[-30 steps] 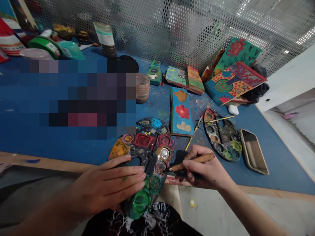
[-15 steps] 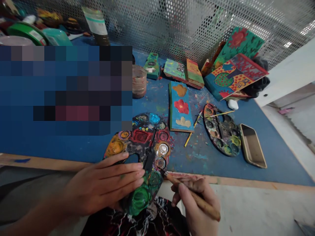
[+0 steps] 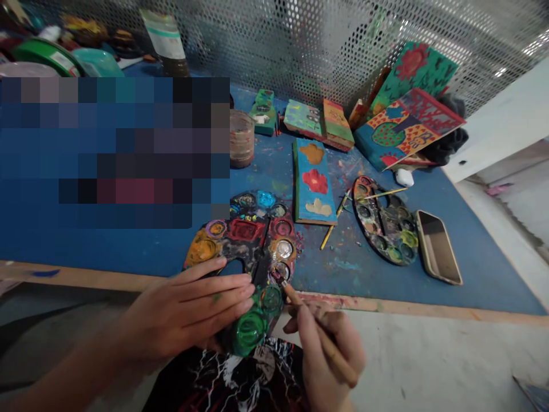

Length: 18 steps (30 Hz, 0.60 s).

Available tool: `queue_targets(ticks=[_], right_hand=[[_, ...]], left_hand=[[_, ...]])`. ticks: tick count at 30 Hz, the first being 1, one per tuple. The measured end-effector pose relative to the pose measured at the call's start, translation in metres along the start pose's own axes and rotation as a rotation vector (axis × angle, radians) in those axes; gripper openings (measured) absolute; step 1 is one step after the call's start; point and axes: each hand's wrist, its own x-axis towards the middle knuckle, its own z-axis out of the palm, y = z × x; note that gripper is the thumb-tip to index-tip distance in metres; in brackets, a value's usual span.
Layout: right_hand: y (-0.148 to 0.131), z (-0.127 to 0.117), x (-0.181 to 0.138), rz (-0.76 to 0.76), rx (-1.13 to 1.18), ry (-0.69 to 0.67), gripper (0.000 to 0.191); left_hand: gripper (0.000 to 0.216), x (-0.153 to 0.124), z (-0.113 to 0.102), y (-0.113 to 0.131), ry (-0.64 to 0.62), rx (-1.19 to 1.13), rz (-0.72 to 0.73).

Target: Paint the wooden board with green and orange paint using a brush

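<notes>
My left hand (image 3: 189,312) grips the near edge of a paint-caked palette (image 3: 246,252), its fingers lying flat across the top and its thumb underneath. The palette juts over the table's front edge. My right hand (image 3: 326,357) pinches a wooden-handled paintbrush (image 3: 317,329), held low below the table edge. The brush tip rests in a small paint well at the palette's right side. A blue painted wooden block (image 3: 314,180) with orange, red and tan shapes lies just beyond the palette.
A second palette (image 3: 384,226) with a thin brush lies to the right, beside a tan tray (image 3: 437,246). A jar of murky water (image 3: 241,138), several painted blocks (image 3: 319,123) and painted boards (image 3: 409,129) stand at the back before a perforated metal screen. A blurred patch covers the left.
My right hand has come off the table, dropped below its front edge and turned the brush, so that the tip now dips into a palette well. The left hand has stayed on the palette.
</notes>
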Motion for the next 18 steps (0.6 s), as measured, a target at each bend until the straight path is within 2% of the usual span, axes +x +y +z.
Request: queue_targets(ticks=[4,6,8,9,10,11,12,13,15,18], right_hand=[[-0.014,-0.010,0.023,0.256,0.207,0.033,0.028],[-0.017,-0.020,0.035,0.230,0.255,0.142,0.028],[-0.014,-0.033,0.047,0.061,0.101,0.296,0.019],[-0.011,-0.040,0.052,-0.057,-0.045,0.320,0.014],[-0.007,-0.047,0.057,-0.175,-0.212,0.248,0.014],[-0.002,-0.053,0.062,-0.286,-0.351,0.108,0.016],[0.002,-0.059,0.066,-0.380,-0.448,-0.002,0.018],[0.006,-0.064,0.070,-0.473,-0.507,-0.053,0.020],[0.011,-0.071,0.074,-0.593,-0.569,-0.056,0.024],[0.012,-0.076,0.072,-0.612,-0.609,-0.066,0.022]], left_hand=[[0.032,0.005,-0.004,0.003,-0.023,-0.024,-0.042],[0.034,0.009,-0.006,0.004,-0.021,-0.026,-0.071],[0.034,0.010,-0.007,0.004,-0.020,-0.015,-0.075],[0.033,0.010,-0.007,0.004,-0.020,-0.010,-0.066],[0.032,0.009,-0.006,0.003,-0.016,-0.003,-0.051],[0.032,0.007,-0.005,0.003,-0.015,0.005,-0.038],[0.032,0.005,-0.004,0.002,-0.016,0.009,-0.025],[0.033,0.003,-0.002,0.001,-0.021,0.012,-0.017],[0.032,0.000,0.000,-0.001,-0.027,0.024,0.001],[0.033,-0.001,0.000,-0.001,-0.026,0.033,-0.003]])
